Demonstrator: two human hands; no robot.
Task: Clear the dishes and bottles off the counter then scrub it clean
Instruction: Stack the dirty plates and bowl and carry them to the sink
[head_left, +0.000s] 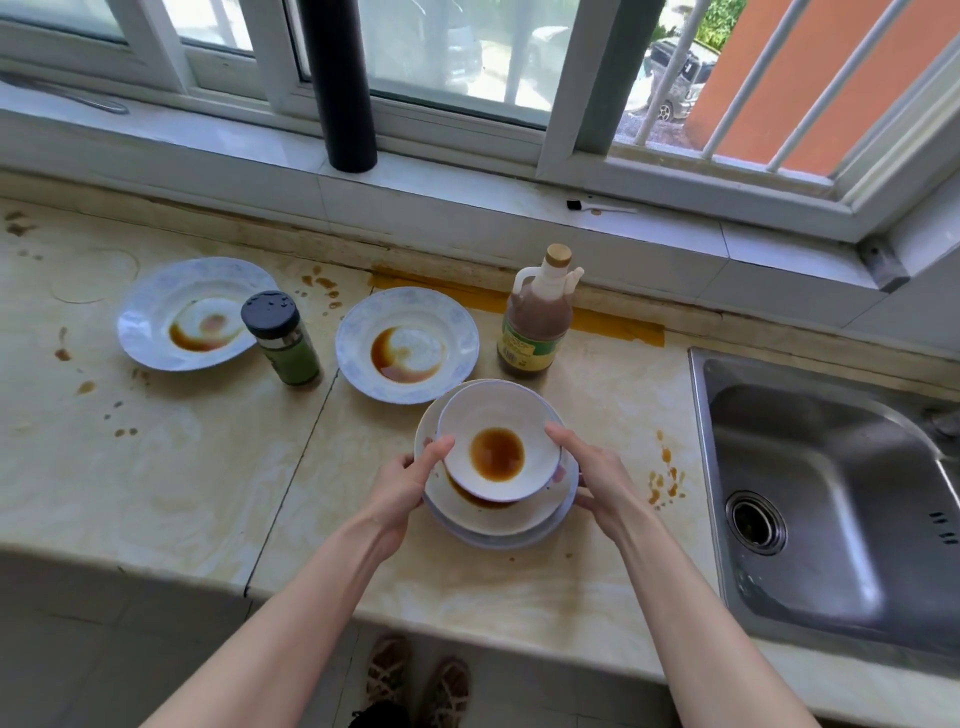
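A stack of dishes is held just above the beige counter (208, 493): a small white bowl (524, 415) with brown sauce sits on white plates (498, 519). My left hand (410, 480) grips the stack's left rim, thumb on the bowl. My right hand (587, 467) grips the right rim. Two blue-patterned plates with sauce lie behind, one plate at the left (156, 317), one in the middle (452, 332). A black-lidded spice jar (283, 340) stands between them. A brown sauce bottle (535, 322) stands by the back wall.
A steel sink (831, 493) is set into the counter at the right. Brown sauce spots (665, 478) mark the counter near the sink and at the far left. A black pipe (343, 88) stands on the windowsill, where a small brush (597, 207) lies.
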